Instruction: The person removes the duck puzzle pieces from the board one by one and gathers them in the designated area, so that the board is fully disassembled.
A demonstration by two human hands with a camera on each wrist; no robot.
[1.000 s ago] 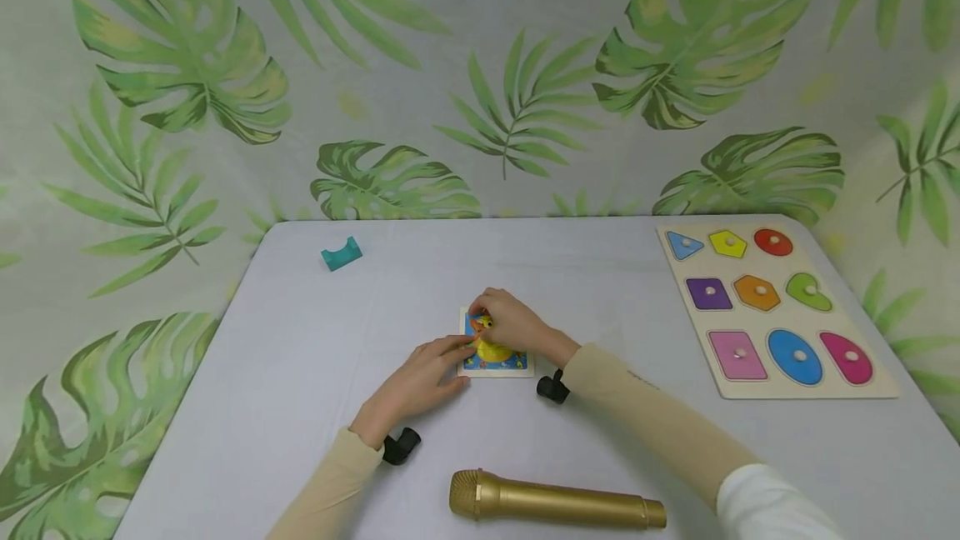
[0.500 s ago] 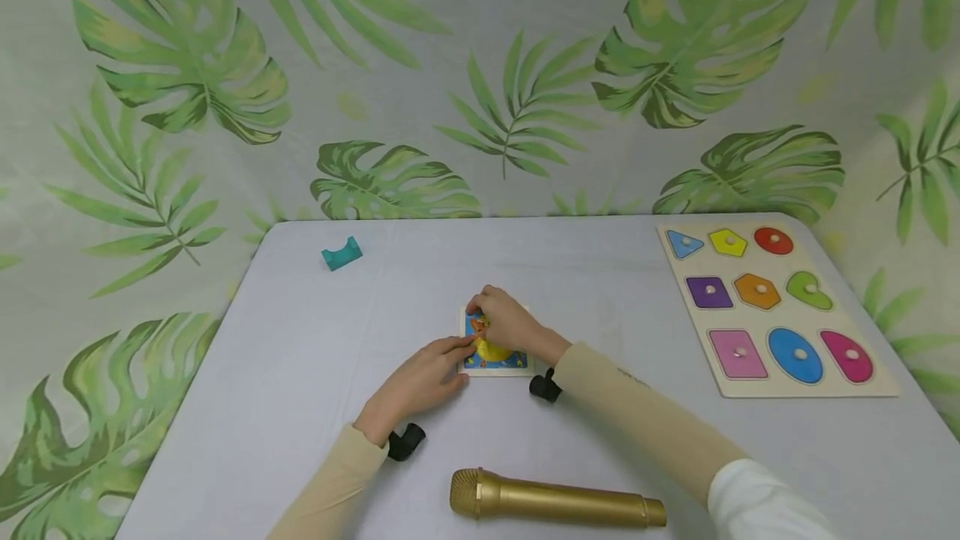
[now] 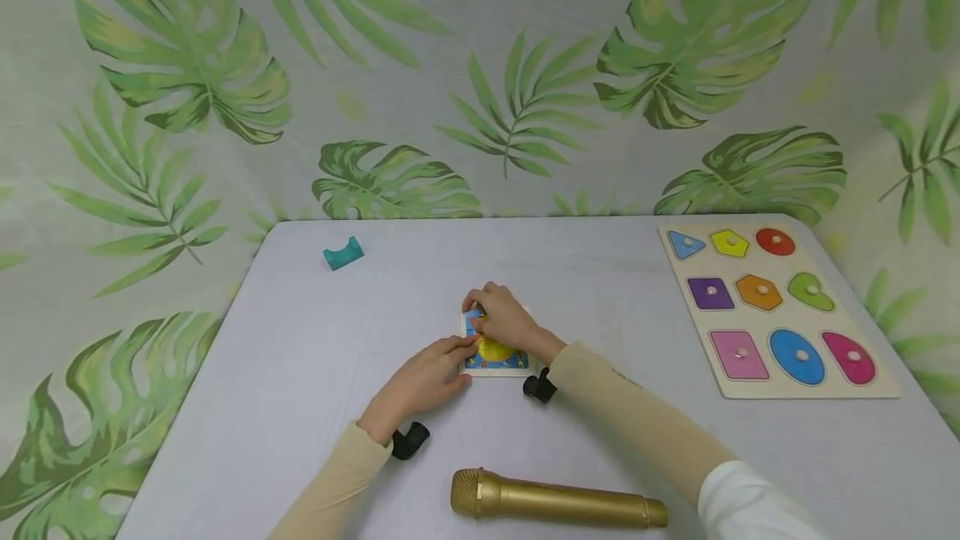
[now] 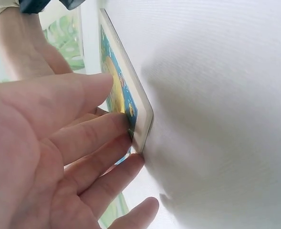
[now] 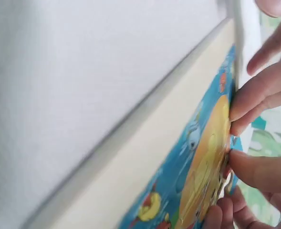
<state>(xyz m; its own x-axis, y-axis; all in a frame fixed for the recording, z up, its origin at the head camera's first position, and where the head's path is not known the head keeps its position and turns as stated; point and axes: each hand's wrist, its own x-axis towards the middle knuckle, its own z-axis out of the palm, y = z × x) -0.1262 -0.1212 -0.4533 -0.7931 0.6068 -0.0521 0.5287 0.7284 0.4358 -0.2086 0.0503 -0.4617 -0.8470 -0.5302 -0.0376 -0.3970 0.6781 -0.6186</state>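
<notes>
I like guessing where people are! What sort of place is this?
Perhaps an indoor play corner, though I can't be sure. The clues are a leaf-patterned backdrop, a board of colourful shapes and a small duck picture board.

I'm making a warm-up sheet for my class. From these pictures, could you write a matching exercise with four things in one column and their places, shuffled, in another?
Things
1. Gold microphone
2. Teal piece
3. Shape board
4. Small picture board

Places
A. On the right side of the table
B. In the middle, touched by the left hand and right hand
C. Towards the far left corner
D. Nearest the bottom of the head view

Right pairs: 1-D, 2-C, 3-A, 4-B
</notes>
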